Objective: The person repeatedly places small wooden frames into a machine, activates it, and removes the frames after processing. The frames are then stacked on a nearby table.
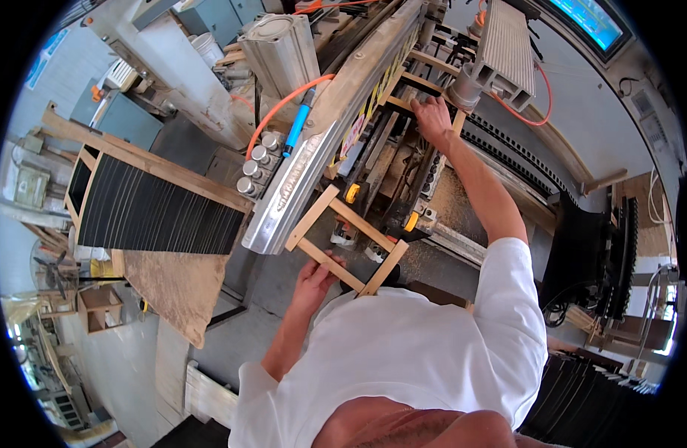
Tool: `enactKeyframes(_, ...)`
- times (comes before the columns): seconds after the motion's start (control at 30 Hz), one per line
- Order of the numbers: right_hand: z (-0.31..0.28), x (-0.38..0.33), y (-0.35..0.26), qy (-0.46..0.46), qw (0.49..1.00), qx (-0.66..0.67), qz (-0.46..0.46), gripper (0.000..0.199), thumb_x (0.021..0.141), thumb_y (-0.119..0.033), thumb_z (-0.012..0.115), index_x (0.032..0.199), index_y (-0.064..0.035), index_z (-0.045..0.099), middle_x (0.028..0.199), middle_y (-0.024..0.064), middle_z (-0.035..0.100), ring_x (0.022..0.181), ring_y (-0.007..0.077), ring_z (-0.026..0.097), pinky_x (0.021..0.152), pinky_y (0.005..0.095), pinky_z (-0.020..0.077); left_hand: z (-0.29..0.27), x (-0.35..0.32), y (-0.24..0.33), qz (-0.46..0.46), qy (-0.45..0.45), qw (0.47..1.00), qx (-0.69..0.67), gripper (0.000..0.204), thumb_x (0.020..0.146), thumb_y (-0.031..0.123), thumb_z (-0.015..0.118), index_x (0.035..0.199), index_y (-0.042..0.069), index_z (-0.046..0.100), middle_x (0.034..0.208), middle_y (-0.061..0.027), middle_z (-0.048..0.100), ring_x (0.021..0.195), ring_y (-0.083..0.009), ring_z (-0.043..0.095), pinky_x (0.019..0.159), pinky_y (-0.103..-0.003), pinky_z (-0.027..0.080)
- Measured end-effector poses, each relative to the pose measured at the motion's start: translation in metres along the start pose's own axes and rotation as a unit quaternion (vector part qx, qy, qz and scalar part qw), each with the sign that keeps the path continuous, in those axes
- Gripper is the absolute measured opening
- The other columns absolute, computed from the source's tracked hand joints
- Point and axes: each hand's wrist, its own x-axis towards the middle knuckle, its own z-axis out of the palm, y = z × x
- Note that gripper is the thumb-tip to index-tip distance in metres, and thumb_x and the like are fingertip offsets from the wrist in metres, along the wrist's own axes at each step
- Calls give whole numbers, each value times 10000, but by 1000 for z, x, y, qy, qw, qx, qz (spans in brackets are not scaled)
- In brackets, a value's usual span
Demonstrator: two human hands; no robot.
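Low in front of my body, my left hand grips a small rectangular wooden frame by its near bar, fingers curled round the wood. The frame is pale, with four-sided open form and bar ends that stick out at the corners. Farther off, my right arm stretches into the machine. There my right hand is closed at a second wooden frame that lies across the machine's rails; its fingertips are partly hidden behind the hand. Beside that hand stands a metal cylinder under a ribbed aluminium block.
A thick metal beam with an orange hose and blue marker runs along the machine's left. Yellow knobs sit on the rails. Stacked dark curved slats stand left. A black toothed rack is at right, a screen top right.
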Motion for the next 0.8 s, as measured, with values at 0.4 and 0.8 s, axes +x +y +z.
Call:
enactKeyframes(0.4,30,76,41,-139,977,-152,51,302,840,-133,640,1137,-114,589,917,83,693,996,261,591,937,417,349,-86,-8,-13,33,137,986,-92,220,932,145,604,1131,61,563,1088,-75,631,1045,-229,615,904,-385,511)
enactKeyframes(0.8,78,97,71,-45,999,6,12,183,797,-4,575,952,-91,622,822,130,670,854,328,649,843,466,424,-87,21,-60,15,213,974,-71,269,925,140,610,1161,34,534,1097,-90,621,1027,-231,604,907,-409,489)
